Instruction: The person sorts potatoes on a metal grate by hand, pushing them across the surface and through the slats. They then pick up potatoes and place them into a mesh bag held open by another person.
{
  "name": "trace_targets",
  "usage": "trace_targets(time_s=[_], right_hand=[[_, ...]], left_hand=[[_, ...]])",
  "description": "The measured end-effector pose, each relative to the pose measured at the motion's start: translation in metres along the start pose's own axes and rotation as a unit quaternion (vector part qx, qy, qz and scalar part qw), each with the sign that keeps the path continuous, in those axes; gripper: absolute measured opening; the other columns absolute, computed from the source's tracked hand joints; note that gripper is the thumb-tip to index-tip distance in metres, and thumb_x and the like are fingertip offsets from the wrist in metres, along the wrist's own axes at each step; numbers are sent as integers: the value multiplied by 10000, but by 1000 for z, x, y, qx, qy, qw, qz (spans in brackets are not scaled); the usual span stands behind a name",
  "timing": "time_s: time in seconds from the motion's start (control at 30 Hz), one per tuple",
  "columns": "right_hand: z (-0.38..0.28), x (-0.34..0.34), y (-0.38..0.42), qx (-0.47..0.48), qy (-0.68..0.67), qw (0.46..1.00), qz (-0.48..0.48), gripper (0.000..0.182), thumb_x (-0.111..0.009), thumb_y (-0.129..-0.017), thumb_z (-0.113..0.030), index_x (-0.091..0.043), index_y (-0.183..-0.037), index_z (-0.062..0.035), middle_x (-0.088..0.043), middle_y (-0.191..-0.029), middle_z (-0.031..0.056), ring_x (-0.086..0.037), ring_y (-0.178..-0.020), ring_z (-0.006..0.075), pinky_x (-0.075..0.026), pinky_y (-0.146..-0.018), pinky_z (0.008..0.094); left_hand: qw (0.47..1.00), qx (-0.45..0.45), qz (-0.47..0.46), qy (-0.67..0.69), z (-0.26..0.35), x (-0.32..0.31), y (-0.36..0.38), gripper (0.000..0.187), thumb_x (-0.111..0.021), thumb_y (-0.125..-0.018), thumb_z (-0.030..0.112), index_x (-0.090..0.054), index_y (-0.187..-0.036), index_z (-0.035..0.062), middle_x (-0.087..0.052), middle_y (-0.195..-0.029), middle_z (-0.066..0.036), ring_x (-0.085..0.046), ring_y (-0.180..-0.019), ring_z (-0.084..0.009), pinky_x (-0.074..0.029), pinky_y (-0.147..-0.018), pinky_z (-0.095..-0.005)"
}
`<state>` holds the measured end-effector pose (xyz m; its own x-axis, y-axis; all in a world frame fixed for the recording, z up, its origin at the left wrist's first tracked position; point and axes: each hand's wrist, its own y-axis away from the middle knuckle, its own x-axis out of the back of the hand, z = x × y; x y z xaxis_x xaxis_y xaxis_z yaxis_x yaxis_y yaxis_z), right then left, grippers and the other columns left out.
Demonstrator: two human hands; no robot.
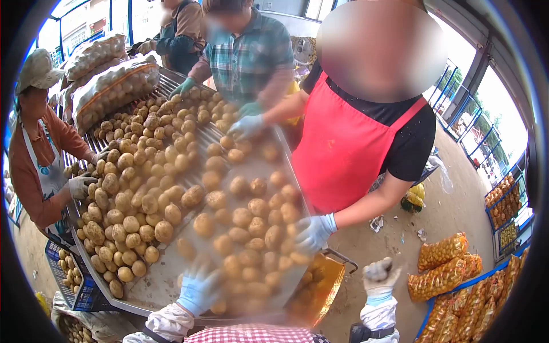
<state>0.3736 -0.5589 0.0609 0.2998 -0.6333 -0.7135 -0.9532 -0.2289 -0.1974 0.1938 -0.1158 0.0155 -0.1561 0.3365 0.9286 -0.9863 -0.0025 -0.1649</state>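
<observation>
Potatoes (256, 224) lie across the metal sorting table (166, 273), many blurred by motion at its near right end. My left hand (198, 290), in a light blue glove, is over the table's near edge, beside those potatoes. Its fingers are smeared, so their grip does not show. Out past the table's right side, my right hand (380, 280) is raised over the floor in a blue-cuffed glove with a dirty grey front. Its fingers are curled closed; whatever they hold, if anything, cannot be made out.
A person in a red apron (349, 143) reaches onto the table from the right. Other workers stand at the far end and left. Full net sacks (443, 277) lie on the floor at right. A blue crate (68, 274) stands at left, a yellow-orange sack (320, 286) by the near corner.
</observation>
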Motion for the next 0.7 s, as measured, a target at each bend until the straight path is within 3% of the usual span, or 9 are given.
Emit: trace_targets(time_s=[0.03,0.07,0.13,0.2,0.23,0.3,0.4,0.5,0.7], right_hand=[[17,-9,9,-113,-18,983,145,453,-583,-898,-567,-613,-776,-132,-384,-484,-50,-383,-465,124,-343,-498,290],[42,-23,12,-179,152,937,257,429,-542,-942,-498,-668,-802,-114,-527,-530,1,-517,-508,164,-442,-545,317],[74,-58,18,-236,496,833,74,434,-455,-1006,-360,-684,-869,-16,-640,-612,68,-548,-507,125,-490,-593,259],[142,7,45,-109,604,789,-20,250,-524,-983,-189,-685,-988,2,-723,-900,84,-643,-727,135,-520,-717,262],[145,-16,47,-148,560,814,-34,192,-610,-918,-154,-683,-1030,-15,-709,-995,114,-669,-880,219,-531,-807,329],[148,-38,30,-25,729,661,-176,348,-651,-832,-186,-648,-1136,-15,-668,-1088,188,-626,-1030,354,-494,-917,434],[172,-56,4,92,759,612,-203,453,-674,-803,-209,-601,-1215,-34,-621,-1186,199,-565,-1141,379,-433,-1000,476],[207,-63,-1,119,770,591,-210,529,-666,-807,-263,-557,-1283,-63,-551,-1300,187,-516,-1207,382,-410,-1010,488],[201,-33,12,73,771,569,-277,504,-668,-828,-276,-566,-1295,-117,-487,-1375,158,-492,-1230,363,-417,-995,481]], left_hand=[[999,-13,-23,-24,4,-7,5,625,-766,-702,407,-601,-1256,170,-440,-1409,-207,-392,-1304,-468,-318,-1069,-582],[998,-18,-62,-19,9,-12,7,699,-756,-702,466,-564,-1310,180,-411,-1430,-218,-352,-1338,-462,-281,-1094,-588],[993,-33,-113,-27,21,-22,5,816,-728,-707,564,-497,-1393,188,-357,-1478,-219,-294,-1387,-448,-230,-1123,-597],[989,-69,-126,-39,23,-41,1,884,-705,-720,588,-426,-1441,158,-336,-1494,-222,-275,-1400,-440,-194,-1144,-590],[989,-64,-128,-29,31,-40,-8,899,-702,-725,583,-406,-1452,146,-328,-1502,-222,-265,-1409,-434,-185,-1151,-584],[988,-72,-137,-18,38,-45,-22,900,-692,-743,570,-386,-1461,121,-314,-1512,-224,-251,-1419,-422,-180,-1159,-575],[987,-77,-130,-61,42,-62,-35,887,-669,-772,560,-373,-1465,92,-292,-1526,-228,-247,-1427,-409,-175,-1166,-567],[986,-71,-132,-68,48,-59,-46,867,-649,-795,549,-371,-1463,71,-284,-1531,-233,-257,-1426,-404,-171,-1169,-566],[987,-71,-144,-24,40,-29,-11,862,-639,-779,577,-415,-1431,59,-348,-1503,-196,-273,-1407,-412,-182,-1153,-581]])
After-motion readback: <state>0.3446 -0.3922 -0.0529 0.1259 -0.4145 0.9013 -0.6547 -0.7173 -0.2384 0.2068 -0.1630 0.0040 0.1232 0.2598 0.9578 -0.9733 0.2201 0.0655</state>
